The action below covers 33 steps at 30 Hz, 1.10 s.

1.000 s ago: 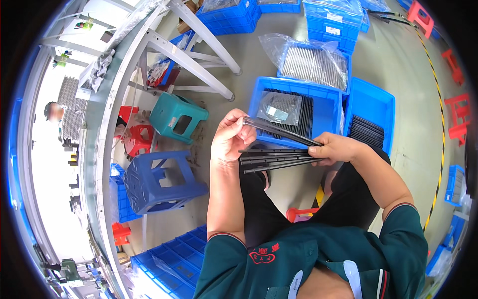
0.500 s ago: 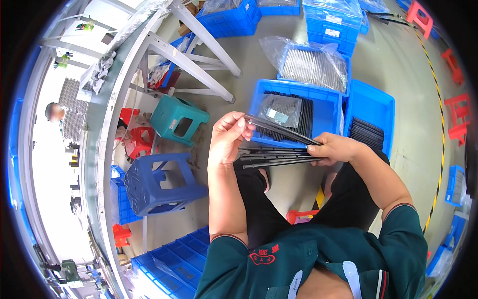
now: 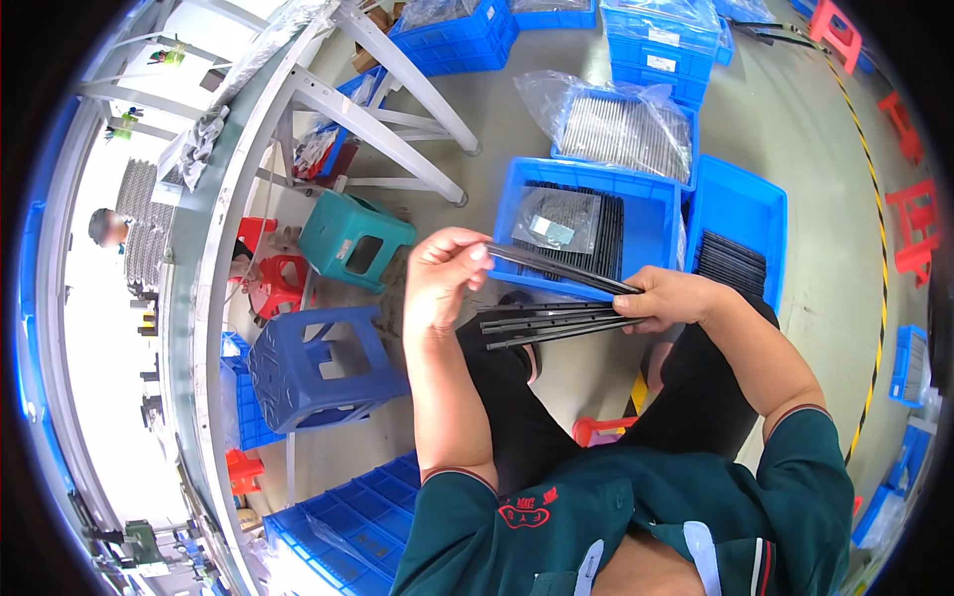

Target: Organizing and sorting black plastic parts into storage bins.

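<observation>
Head view: left hand (image 3: 442,278) pinches one black strip (image 3: 556,268); right hand (image 3: 676,298) grips a bundle (image 3: 547,323).

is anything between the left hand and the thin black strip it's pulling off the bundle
Nothing visible. The left hand already pinches the end of the single thin black strip, fingertips directly on it. The right hand holds that strip's other end together with the fanned bundle of black strips just below it.

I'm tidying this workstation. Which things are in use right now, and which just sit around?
In use: left hand, right hand, black strips, blue crate of strips.
Lying about: teal stool, blue stool, red stool.
</observation>
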Each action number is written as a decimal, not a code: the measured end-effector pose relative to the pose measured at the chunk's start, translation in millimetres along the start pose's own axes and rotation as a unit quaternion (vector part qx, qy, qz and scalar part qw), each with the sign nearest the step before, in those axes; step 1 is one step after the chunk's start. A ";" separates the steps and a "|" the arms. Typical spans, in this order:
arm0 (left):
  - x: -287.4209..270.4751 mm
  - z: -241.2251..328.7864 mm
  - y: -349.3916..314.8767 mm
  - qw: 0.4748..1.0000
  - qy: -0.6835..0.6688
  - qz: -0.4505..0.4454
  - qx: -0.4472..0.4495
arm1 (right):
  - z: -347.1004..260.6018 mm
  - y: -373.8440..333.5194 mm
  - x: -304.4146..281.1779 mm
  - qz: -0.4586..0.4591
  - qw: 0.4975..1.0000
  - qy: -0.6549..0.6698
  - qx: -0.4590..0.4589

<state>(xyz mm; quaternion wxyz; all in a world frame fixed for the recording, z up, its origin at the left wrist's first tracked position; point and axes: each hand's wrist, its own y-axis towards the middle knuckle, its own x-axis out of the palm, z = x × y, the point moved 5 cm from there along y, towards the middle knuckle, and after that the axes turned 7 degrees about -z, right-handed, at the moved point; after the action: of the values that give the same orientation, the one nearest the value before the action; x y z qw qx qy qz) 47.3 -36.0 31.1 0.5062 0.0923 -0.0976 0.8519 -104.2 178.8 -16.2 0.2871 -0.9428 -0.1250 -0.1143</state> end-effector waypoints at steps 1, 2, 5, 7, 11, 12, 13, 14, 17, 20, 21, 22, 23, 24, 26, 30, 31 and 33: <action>-6.9 6.6 -1.7 0.999 -0.016 0.010 0.037 | -0.3 0.4 1.1 -0.001 1.000 0.000 -0.001; -9.6 12.0 -1.7 0.996 -0.042 -0.008 0.075 | -1.1 0.8 1.8 0.001 1.000 -0.010 -0.006; -6.6 10.1 -4.2 0.996 -0.054 -0.012 0.067 | -1.1 3.1 1.3 0.014 0.999 -0.040 -0.006; -4.2 9.4 -4.0 0.998 -0.040 -0.015 0.049 | 0.3 4.8 -1.1 0.024 0.998 -0.061 0.000; 1.9 6.8 -4.1 0.999 -0.019 -0.023 0.019 | -0.2 5.8 -2.0 0.029 0.996 -0.083 0.002; 1.3 6.9 -3.9 0.999 -0.019 -0.023 0.019 | -1.3 5.7 -1.7 0.034 0.996 -0.086 0.003; 0.8 6.5 -4.2 0.999 -0.021 -0.027 0.017 | -1.7 5.5 -0.7 0.034 0.996 -0.086 0.003; 0.4 5.9 -4.4 0.999 -0.023 -0.030 0.015 | -2.5 5.2 -0.7 0.043 0.995 -0.085 -0.002; 1.0 5.5 -5.4 0.998 -0.038 -0.048 0.033 | -4.4 5.1 -1.9 0.058 0.994 -0.095 -0.008; 2.9 4.6 -5.0 0.998 -0.043 -0.040 0.014 | -5.7 4.2 -4.1 0.068 0.990 -0.127 -0.010; 2.9 4.1 -4.8 0.998 -0.043 -0.041 0.014 | -6.5 3.5 -4.8 0.073 0.986 -0.148 -0.010; 2.4 3.1 -4.5 0.998 -0.050 -0.037 0.010 | -7.5 2.8 -4.6 0.073 0.986 -0.147 -0.010; 2.1 2.4 -4.3 0.998 -0.056 -0.033 0.006 | -9.7 2.0 -4.7 0.083 0.983 -0.164 -0.008; 2.6 2.6 -4.3 0.998 -0.056 -0.033 0.006 | -11.0 1.4 -5.3 0.092 0.979 -0.180 -0.006; 3.6 3.0 -4.9 0.999 -0.029 -0.023 -0.003 | -9.7 1.3 -8.2 0.102 0.974 -0.200 -0.016; 10.8 -0.6 -4.7 0.993 0.090 -0.039 -0.063 | -14.1 -2.1 -12.5 0.137 0.947 -0.288 -0.044; 15.5 -1.4 -4.4 0.996 0.061 -0.033 -0.060 | -16.3 -2.7 -11.6 0.139 0.946 -0.290 -0.031; 22.1 -3.6 -5.1 0.998 0.029 -0.032 -0.051 | -13.5 -0.8 -10.5 0.137 0.951 -0.275 -0.029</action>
<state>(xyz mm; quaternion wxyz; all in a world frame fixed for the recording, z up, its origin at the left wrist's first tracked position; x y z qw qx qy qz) 41.2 -14.0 33.7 0.5400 0.0447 -0.1232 0.8314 -116.3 170.0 -7.8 0.2271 -0.9536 -0.0658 0.1863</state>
